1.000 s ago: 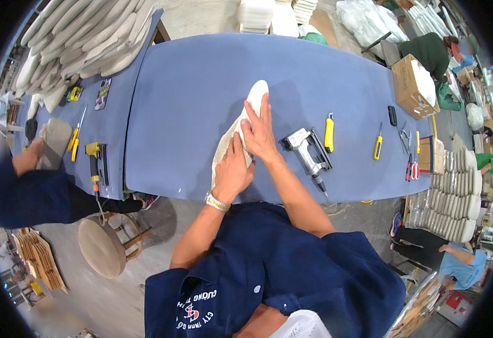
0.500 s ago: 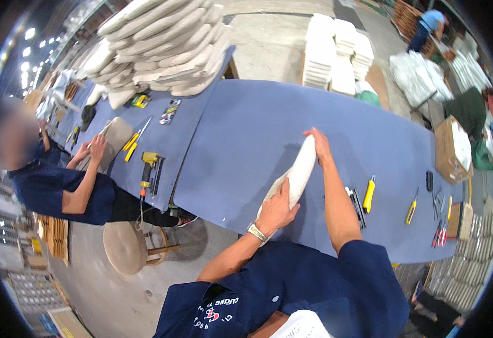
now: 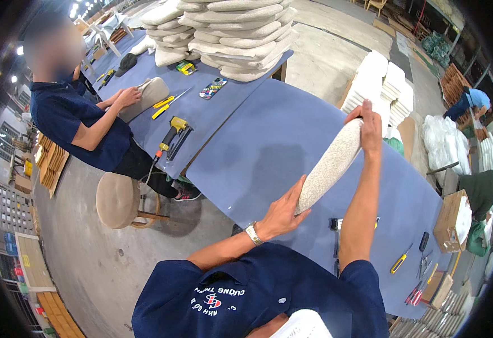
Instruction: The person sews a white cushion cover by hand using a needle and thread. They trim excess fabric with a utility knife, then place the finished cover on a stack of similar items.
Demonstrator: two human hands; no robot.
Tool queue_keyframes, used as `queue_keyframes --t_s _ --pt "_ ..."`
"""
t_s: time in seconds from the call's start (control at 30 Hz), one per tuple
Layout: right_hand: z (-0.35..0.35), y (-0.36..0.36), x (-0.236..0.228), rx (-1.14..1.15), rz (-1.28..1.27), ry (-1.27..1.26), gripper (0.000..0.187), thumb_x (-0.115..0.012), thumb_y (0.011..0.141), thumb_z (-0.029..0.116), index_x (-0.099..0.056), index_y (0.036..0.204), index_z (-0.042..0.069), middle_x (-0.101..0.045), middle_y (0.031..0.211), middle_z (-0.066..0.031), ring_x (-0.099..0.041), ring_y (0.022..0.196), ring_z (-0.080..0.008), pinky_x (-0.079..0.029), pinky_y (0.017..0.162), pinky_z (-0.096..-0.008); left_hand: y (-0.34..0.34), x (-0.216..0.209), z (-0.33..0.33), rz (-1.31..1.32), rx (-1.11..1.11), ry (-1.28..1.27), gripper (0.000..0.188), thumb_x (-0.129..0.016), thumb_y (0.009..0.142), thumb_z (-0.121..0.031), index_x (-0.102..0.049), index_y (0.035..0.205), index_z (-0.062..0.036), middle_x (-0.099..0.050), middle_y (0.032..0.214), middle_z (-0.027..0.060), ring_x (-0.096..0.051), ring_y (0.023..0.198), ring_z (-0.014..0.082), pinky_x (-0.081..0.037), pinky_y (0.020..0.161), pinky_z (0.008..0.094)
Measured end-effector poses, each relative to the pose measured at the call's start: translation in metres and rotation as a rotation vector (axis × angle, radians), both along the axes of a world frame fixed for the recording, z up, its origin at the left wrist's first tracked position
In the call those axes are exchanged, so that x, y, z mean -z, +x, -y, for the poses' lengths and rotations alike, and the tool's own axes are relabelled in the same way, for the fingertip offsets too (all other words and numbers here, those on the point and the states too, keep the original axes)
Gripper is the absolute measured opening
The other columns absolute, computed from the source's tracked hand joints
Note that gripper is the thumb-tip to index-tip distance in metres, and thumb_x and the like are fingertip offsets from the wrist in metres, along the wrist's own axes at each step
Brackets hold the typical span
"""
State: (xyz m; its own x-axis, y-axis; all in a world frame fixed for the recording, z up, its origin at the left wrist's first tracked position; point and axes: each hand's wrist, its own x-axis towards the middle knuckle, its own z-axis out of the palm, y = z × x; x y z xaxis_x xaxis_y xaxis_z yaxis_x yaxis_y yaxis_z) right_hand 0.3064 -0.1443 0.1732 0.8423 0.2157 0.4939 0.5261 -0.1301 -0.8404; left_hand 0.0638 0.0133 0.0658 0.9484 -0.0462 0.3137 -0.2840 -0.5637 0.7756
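I hold a beige fabric-covered seat pad (image 3: pixel 332 164) on edge above the blue table, its narrow side turned up and slanting away to the right. My left hand (image 3: pixel 283 213) grips the near lower end, thumb and fingers on opposite sides. At the far upper end, my right hand (image 3: pixel 368 128) is closed round the pad, partly hiding that end. Beneath my right forearm lies a black and silver tool (image 3: pixel 335 225), mostly covered, so its kind cannot be told.
A co-worker (image 3: pixel 83 112) at the left handles another pad (image 3: pixel 149 97). Near them lie a nail gun (image 3: pixel 174 135), yellow cutters (image 3: pixel 165 110) and a phone (image 3: pixel 213 88). Stacked pads (image 3: pixel 241 42) stand behind. At right are a yellow-handled screwdriver (image 3: pixel 399 263), pliers (image 3: pixel 415 294) and a carton (image 3: pixel 448 225).
The pad has risen and moved right and away. My left hand has gone from its middle to its near end. My view has turned, shifting the co-worker and table in the picture.
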Motion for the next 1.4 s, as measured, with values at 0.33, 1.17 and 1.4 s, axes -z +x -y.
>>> queue_keyframes --t_s 0.33,1.17,1.4 --pt "-0.022 -0.027 -0.011 -0.038 -0.032 -0.046 0.063 -0.043 0.108 0.041 -0.064 0.067 -0.002 -0.057 0.061 -0.0086 -0.053 0.060 -0.0192 -0.041 0.060 -0.0342 0.094 -0.067 -0.011 -0.038 0.232 -0.354 0.082 -0.077 0.088 -0.037 -0.039 0.149 0.0030 -0.063 0.131 0.0261 -0.064 0.120 0.0374 -0.050 0.101 0.0421" --pt "0.099 -0.088 0.007 0.146 0.375 -0.021 0.062 -0.031 0.109 0.035 -0.066 0.074 -0.002 -0.068 0.075 -0.0150 -0.062 0.074 -0.0269 -0.048 0.078 -0.0417 -0.023 0.108 -0.077 0.073 -0.255 -0.024 0.054 -0.082 0.081 -0.021 -0.066 0.133 -0.0191 -0.068 0.131 0.0112 -0.063 0.123 0.0329 -0.049 0.105 0.0446" --pt "0.071 -0.219 0.173 0.075 -0.010 -0.038 0.048 -0.050 0.101 0.032 -0.062 0.066 0.002 -0.065 0.070 -0.0125 -0.062 0.067 -0.0246 -0.050 0.067 -0.0368 0.043 0.165 -0.164 -0.041 -0.975 -0.126 0.056 -0.071 0.090 -0.017 -0.056 0.144 -0.0074 -0.045 0.155 0.0206 -0.041 0.142 0.0411 -0.037 0.116 0.0452"
